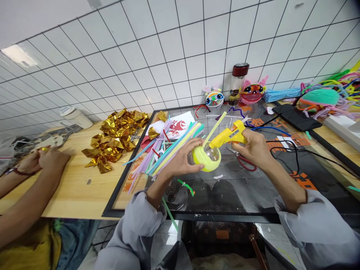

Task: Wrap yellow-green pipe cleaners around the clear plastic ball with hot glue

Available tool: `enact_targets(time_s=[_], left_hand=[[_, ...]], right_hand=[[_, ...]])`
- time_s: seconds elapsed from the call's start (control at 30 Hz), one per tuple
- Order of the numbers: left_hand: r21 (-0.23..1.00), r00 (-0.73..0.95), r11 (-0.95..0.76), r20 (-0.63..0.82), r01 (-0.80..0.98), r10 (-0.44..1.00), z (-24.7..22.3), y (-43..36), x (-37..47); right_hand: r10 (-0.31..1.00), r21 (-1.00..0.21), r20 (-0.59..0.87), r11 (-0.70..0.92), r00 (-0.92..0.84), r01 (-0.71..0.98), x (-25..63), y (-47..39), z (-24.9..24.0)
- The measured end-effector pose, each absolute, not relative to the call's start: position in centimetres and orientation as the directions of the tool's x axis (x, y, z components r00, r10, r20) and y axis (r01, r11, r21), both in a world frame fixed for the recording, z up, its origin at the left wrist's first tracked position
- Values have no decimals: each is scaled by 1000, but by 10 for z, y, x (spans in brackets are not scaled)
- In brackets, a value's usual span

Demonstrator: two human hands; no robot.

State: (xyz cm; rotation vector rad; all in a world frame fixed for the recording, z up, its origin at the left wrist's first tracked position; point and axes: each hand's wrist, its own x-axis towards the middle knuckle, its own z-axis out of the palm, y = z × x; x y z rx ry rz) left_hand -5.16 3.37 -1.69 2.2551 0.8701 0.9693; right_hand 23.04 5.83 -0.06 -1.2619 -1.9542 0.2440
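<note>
So the left hand [189, 158] has its fingers clamped round a clear ball [213, 153] wrapped in yellow, above the framed dark board [233, 195]; right hand [254, 148] grips the yellow glue gun [229, 135], tip at the ball. Pipe cleaners [171, 144] crowd just beside; behind, a red-lidded bottle [237, 84] holds something dark.

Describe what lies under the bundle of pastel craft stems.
Part of a white sheet with a red print shows beneath the bundle's far end. How far the sheet reaches and what else lies there is covered by the stems.
</note>
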Motion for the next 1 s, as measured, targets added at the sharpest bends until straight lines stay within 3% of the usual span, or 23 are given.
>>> enact_targets(time_s=[0.27,0.43,0.5,0.57,0.7,0.9,1.0], left_hand=[[661,539,-655,423,366,728,-18,34,-53],[663,529,-645,417,380,739,-18,34,-53],[655,533,-652,421,381,734,-19,34,-53],[647,540,-660,424,382,727,-19,34,-54],[636,545,-670,430,383,720,-19,36,-55],[639,556,-669,421,380,717,-22,38,-55],[630,573,-684,426,368,701,-22,37,-55]], right_hand=[[857,-515,468,462,-215,722,236,57,2],[921,-540,385,273,-55,796,243,67,1],[946,-481,323,158,7,862,249,75,-3],[963,-350,267,74,24,934,256,82,-9],[981,-112,195,11,11,994,264,91,-23],[987,-56,160,40,-30,998,265,90,-32],[970,-86,236,83,-60,993,262,85,-24]])
